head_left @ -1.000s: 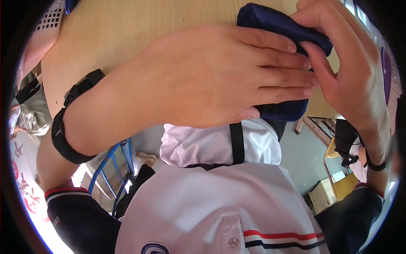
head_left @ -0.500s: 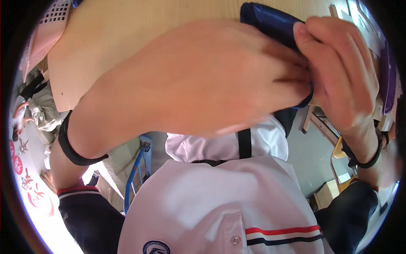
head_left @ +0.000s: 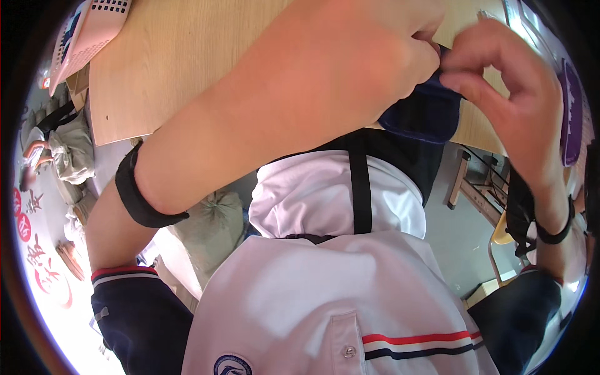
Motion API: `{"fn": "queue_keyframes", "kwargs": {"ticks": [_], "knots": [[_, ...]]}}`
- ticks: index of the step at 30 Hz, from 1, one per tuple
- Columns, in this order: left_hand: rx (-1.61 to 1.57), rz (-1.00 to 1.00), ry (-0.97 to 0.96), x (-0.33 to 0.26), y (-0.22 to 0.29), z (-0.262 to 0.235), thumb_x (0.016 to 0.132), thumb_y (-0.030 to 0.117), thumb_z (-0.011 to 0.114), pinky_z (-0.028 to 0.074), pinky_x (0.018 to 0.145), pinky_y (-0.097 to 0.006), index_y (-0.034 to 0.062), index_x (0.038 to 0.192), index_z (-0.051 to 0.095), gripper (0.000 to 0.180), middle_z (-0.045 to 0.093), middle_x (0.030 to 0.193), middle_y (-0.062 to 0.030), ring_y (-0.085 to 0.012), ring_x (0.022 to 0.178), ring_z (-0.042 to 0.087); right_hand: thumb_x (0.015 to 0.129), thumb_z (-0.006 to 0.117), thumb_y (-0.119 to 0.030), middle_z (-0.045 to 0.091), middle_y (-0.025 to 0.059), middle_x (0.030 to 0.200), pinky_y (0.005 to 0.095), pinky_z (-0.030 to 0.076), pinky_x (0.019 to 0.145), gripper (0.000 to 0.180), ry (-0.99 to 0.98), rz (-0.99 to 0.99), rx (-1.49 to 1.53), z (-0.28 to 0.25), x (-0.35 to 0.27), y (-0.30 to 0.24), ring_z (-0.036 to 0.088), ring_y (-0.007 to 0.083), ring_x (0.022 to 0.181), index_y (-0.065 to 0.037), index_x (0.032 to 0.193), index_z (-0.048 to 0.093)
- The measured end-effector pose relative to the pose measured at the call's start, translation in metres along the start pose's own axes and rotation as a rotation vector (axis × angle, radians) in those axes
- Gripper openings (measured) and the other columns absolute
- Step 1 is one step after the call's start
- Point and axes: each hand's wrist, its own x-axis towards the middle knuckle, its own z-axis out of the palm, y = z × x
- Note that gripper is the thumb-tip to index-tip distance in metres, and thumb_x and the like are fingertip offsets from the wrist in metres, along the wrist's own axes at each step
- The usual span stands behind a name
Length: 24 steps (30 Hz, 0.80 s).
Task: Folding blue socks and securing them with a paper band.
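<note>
A dark blue fabric piece [head_left: 426,114] with rounded, stitched-looking lower corners hangs over the near edge of the table. Whether it is a pouch or a flat cover I cannot tell, as my hands hide its upper part. My left hand [head_left: 381,59] reaches across from the left, its fingers curled closed at the top of the blue fabric. Facing it, my right hand [head_left: 509,78] pinches the fabric's upper right side between thumb and fingers. Both hands nearly meet, and what lies between the fingertips is blurred and partly covered.
The wooden table [head_left: 187,50] spreads out beneath my hands. A pink perforated basket [head_left: 94,37] stands at its far left corner. A purple object [head_left: 570,112] is at the right rim. Below are a tan sack [head_left: 209,234], a wooden table leg [head_left: 459,180] and a yellow chair [head_left: 502,234].
Earlier the blue fabric lay rolled or folded, slanting up from my hands; now a wide flap of it hangs down. Both hands have moved, and the left reaches farther away.
</note>
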Motion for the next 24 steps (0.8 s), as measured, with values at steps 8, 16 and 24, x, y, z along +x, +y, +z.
{"fn": "queue_keyframes", "kwargs": {"ticks": [8, 16, 24], "knots": [[0.025, 0.089, 0.092, -0.005, -0.008, 0.026, 0.084, 0.007, 0.063, 0.052, 0.072, -0.036, 0.0002, 0.09, 0.064, 0.009, 0.058, 0.096, -0.0128, -0.0305, 0.091, 0.059, 0.073, 0.07, 0.015, 0.064, 0.0188, 0.111, 0.0353, 0.054, 0.084, 0.035, 0.069, -0.005, -0.108, -0.173, -0.151, 0.329, 0.067, 0.0283, 0.096, 0.003, 0.107, 0.067], [0.446, -0.087, 0.274, -0.019, 0.048, 0.038, 0.069, 0.028, 0.079, 0.057, 0.085, -0.037, 0.0126, 0.093, 0.076, 0.029, 0.073, 0.104, -0.0049, -0.0306, 0.095, 0.068, 0.074, 0.07, 0.014, 0.065, 0.0188, 0.112, 0.0352, 0.053, 0.085, 0.035, 0.129, -0.048, -0.24, -0.076, -0.085, 0.147, 0.067, 0.0279, 0.097, 0.003, 0.107, 0.067], [0.36, -0.09, 0.32, -0.026, 0.037, 0.046, 0.075, 0.024, 0.084, 0.058, 0.082, -0.036, 0.0037, 0.11, 0.07, 0.043, 0.073, 0.104, -0.0107, -0.029, 0.091, 0.071, 0.074, 0.071, 0.013, 0.065, 0.0188, 0.112, 0.0351, 0.053, 0.086, 0.035, 0.184, -0.091, -0.344, -0.09, -0.116, 0.182, 0.066, 0.0275, 0.099, 0.003, 0.108, 0.067]]}}
